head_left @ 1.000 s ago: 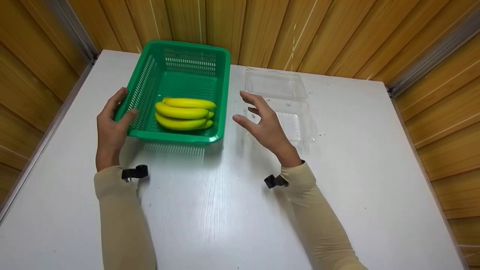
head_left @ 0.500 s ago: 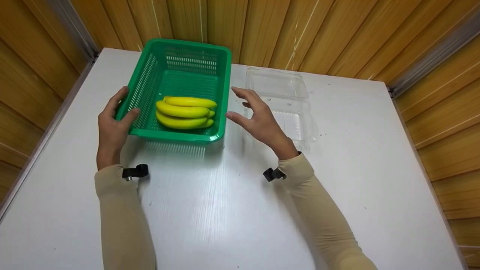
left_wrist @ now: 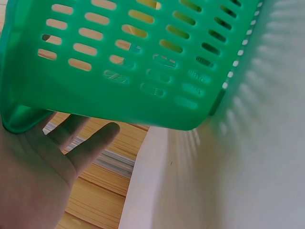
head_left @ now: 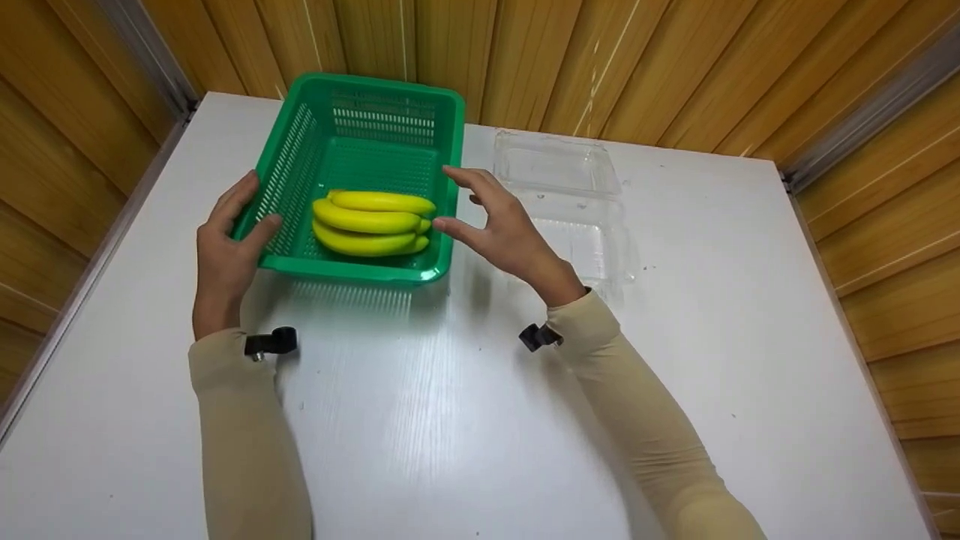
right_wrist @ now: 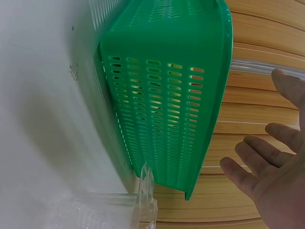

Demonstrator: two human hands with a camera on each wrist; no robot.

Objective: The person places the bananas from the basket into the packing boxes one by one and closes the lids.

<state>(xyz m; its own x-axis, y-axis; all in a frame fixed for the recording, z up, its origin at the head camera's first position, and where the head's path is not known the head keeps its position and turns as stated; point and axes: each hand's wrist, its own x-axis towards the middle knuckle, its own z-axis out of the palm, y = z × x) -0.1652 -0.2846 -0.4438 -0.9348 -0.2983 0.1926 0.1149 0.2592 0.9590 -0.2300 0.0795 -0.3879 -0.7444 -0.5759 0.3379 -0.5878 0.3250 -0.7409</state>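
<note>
A green plastic basket (head_left: 352,271) stands on the white table at the back left, with a bunch of yellow bananas (head_left: 367,221) lying in its near half. My left hand (head_left: 229,244) grips the basket's left rim, thumb on the inner side and fingers outside. From the left wrist, this hand (left_wrist: 43,171) shows its fingers spread along the outer side; the thumb is hidden. My right hand (head_left: 502,229) hovers at the right rim, thumb and fingers apart and holding nothing. In the right wrist view, a gap separates that hand (right_wrist: 281,167) from the basket (right_wrist: 162,95).
An opened clear plastic clamshell box (head_left: 559,169) lies on the table just right of the basket, partly beneath my right hand. Wood-look panels (head_left: 525,60) wall off the back and sides of the white table (head_left: 420,420).
My right hand has moved left, from over the clear box to the basket's right rim. My left hand stays on the left rim, and the bananas lie as before.
</note>
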